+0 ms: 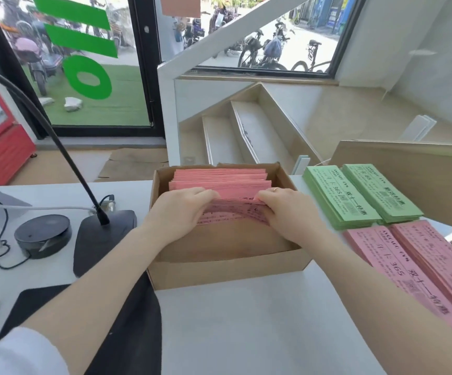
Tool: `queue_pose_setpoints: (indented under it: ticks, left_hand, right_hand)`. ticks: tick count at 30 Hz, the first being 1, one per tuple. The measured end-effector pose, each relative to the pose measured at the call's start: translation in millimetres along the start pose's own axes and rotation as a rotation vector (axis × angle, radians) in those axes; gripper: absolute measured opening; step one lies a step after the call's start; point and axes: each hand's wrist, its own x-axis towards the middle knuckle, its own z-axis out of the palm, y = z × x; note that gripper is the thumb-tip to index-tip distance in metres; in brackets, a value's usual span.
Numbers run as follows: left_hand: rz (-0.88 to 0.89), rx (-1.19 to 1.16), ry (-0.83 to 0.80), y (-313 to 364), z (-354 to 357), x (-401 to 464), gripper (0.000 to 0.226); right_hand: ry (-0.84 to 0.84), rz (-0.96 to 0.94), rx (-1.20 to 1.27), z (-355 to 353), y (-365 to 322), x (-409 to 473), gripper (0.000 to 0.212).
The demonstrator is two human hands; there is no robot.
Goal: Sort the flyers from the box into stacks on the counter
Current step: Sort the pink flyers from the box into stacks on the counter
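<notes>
Risk of fanning or spilling: too thick a bunch, pinched only at the near ends, slipping loose while lifting. Left hand [181, 209] and right hand [281, 209] both curled round pink flyers [219, 182] inside the cardboard box [227, 272] at 12 o'clock. Sorted green stacks [360, 196] and pink stacks [414, 263] at 2 o'clock.

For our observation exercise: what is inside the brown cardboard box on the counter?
The brown cardboard box holds pink paper flyers standing on edge. The left hand and right hand grip the nearest bundle. Bare cardboard floor shows in front; anything beneath the flyers is covered.
</notes>
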Motion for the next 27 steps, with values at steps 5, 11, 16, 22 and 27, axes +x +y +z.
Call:
queue_pose_setpoints:
  ticks: [5, 11, 16, 22, 27]
  left_hand:
    - [0.088, -0.049, 0.118, 81.3, -32.6, -14.8, 0.022]
    - [-0.177, -0.305, -0.246, 157.0, 30.3, -60.4, 0.029]
    - [-0.519, -0.542, -0.186, 184.5, 56.6, -88.6, 0.008]
    - [-0.895, -1.178, 0.001, 197.5, 62.5, -107.6, 0.015]
    - [-0.916, -1.265, 0.071, 215.7, 82.5, -105.1, 0.021]
  right_hand:
    - [0.159, -0.042, 0.109, -69.3, 12.8, -76.9, 0.010]
    - [-0.401, 0.040, -0.013, -50.9, 44.4, -154.7, 0.013]
    - [-0.345, 0.132, 0.152, -15.0, 63.9, -200.6, 0.012]
    - [-0.072, 0.579, 1.142, -1.8, 93.4, -243.3, 0.010]
    - [-0.049, 0.609, 1.441, 25.0, 68.6, -254.9, 0.023]
